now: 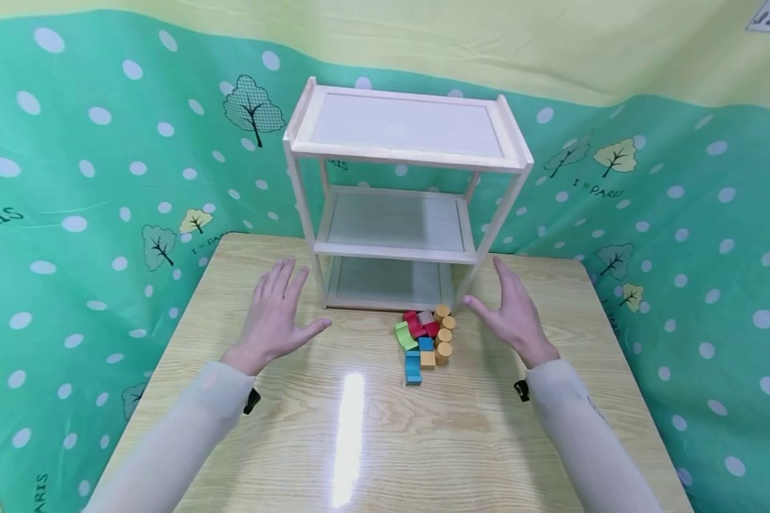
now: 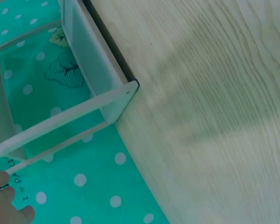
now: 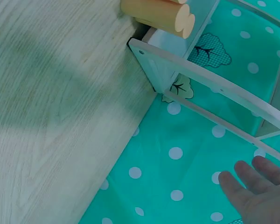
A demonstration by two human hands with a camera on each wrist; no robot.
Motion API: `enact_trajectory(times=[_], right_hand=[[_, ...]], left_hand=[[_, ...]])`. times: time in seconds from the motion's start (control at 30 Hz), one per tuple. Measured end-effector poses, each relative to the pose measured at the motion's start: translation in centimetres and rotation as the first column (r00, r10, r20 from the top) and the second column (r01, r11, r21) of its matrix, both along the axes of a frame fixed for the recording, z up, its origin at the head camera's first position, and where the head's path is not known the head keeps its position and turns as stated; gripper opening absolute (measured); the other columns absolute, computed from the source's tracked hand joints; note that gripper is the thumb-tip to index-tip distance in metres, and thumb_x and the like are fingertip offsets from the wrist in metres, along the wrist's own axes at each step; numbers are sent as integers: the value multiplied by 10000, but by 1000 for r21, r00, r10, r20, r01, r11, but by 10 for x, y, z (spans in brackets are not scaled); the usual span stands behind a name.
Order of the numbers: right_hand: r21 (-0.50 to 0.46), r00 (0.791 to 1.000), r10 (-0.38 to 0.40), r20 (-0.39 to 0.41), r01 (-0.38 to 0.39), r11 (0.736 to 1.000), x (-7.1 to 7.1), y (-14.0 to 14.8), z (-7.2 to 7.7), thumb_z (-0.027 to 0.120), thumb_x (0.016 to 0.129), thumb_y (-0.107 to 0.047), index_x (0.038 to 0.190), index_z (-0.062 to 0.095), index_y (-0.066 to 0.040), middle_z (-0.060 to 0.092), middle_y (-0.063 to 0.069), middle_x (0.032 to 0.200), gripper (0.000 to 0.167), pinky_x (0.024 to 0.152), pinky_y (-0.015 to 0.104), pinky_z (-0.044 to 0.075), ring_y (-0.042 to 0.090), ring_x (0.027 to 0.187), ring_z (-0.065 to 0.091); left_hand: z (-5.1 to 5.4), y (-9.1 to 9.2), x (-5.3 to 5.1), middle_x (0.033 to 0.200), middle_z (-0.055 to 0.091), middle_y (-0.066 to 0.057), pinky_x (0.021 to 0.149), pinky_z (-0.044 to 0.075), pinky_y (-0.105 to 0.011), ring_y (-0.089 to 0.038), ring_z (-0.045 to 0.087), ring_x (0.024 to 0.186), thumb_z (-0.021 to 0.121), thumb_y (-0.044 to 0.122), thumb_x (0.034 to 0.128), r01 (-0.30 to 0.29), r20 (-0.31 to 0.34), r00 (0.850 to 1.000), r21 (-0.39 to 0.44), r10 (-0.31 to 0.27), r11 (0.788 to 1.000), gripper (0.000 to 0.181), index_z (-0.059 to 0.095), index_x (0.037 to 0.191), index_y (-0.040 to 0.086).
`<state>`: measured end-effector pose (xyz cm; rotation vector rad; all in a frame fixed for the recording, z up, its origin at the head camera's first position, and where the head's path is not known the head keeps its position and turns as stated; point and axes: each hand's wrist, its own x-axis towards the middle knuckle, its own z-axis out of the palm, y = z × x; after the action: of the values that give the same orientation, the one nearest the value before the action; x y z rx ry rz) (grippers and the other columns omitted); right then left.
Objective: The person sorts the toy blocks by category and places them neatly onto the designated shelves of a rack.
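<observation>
Above the table, my left hand (image 1: 274, 318) is held to the left of a white shelf rack (image 1: 394, 251), its fingers spread and thumb stretched inward. On the other side my right hand (image 1: 513, 311) has straight fingers, its thumb reaching toward the rack's right front leg. Neither hand holds anything. Between them, nearer the right hand, is a cluster of toy blocks: upright wooden cylinders (image 1: 444, 353), blue blocks (image 1: 413, 368), a green curved block (image 1: 406, 335), red blocks (image 1: 413, 324) and an orange cube (image 1: 427, 359). Wooden cylinders (image 3: 154, 14) also show beside the rack's base in the right wrist view.
The rack has three tiers and stands at the back of the light wooden table (image 1: 385, 442). A green polka-dot cloth (image 1: 90, 235) with printed trees hangs behind and around the table. A bright glare strip lies on the tabletop.
</observation>
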<state>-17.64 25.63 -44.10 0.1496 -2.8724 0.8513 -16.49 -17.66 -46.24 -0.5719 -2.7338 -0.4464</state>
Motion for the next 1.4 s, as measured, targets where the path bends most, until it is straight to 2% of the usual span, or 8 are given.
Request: enact_trajectory(times=[0.17,0.3,0.4,0.53,0.77,0.93,1.13,1.4], right_hand=[[-90,999,6,-37,-9,996,-6,-1,3,611,821,-617,1538,145,-216,318,166,1497,946,995,636,324,371,1333,339],[-144,998,14,-69,-23,989,-10,-3,5,633,834,-568,1533,161,-226,337,169,1483,911,1000,594,354,367,1319,366],[-187,995,25,-93,-42,982,-13,-4,6,661,838,-518,1527,192,-194,354,186,1464,894,995,562,380,380,1298,392],[-247,994,30,-110,-57,967,-19,-6,6,667,849,-481,1511,236,-146,403,201,1417,858,984,551,399,404,1265,426],[-364,995,23,-101,-58,930,-30,-12,8,664,857,-466,1491,283,-190,445,175,1368,789,988,562,393,402,1242,445],[-403,994,23,-107,-65,913,-33,-18,9,664,858,-464,1473,308,-167,465,180,1338,771,988,542,404,389,1225,465],[-430,991,17,-135,-73,900,-37,-22,8,652,863,-475,1454,340,-167,501,159,1305,736,978,540,416,338,1191,500],[-453,983,3,-183,-88,887,-39,-25,10,612,903,-435,1383,420,-166,546,116,1225,583,901,450,497,270,1127,553]], left_hand=[[-6,11,1,1535,222,-206,1108,183,-566,-373,147,1421,634,619,778,35,-5,999,45,-35,998,952,325,1459,32],[-13,20,2,1492,295,-237,1097,231,-553,-409,224,1387,651,591,778,92,-21,996,60,-91,994,930,364,1423,-14],[-17,28,4,1477,317,-246,1105,229,-533,-415,246,1376,634,602,787,122,-18,992,62,-121,991,937,362,1416,-37],[-24,37,6,1485,316,-228,1121,216,-501,-390,249,1384,618,609,799,143,2,990,77,-144,987,933,360,1420,-39],[-35,50,12,1508,292,-198,1111,241,-499,-367,257,1386,595,628,813,170,55,983,84,-175,982,927,345,1436,-11],[-40,58,18,1504,307,-172,1109,252,-493,-352,268,1382,585,636,818,178,105,977,89,-187,980,920,327,1453,23],[-47,68,20,1494,325,-171,1092,277,-505,-345,297,1367,613,592,824,196,132,969,116,-210,974,885,354,1443,16],[-53,87,23,1484,335,-191,1068,319,-507,-355,336,1342,598,551,861,217,169,956,147,-240,965,827,355,1443,15]])
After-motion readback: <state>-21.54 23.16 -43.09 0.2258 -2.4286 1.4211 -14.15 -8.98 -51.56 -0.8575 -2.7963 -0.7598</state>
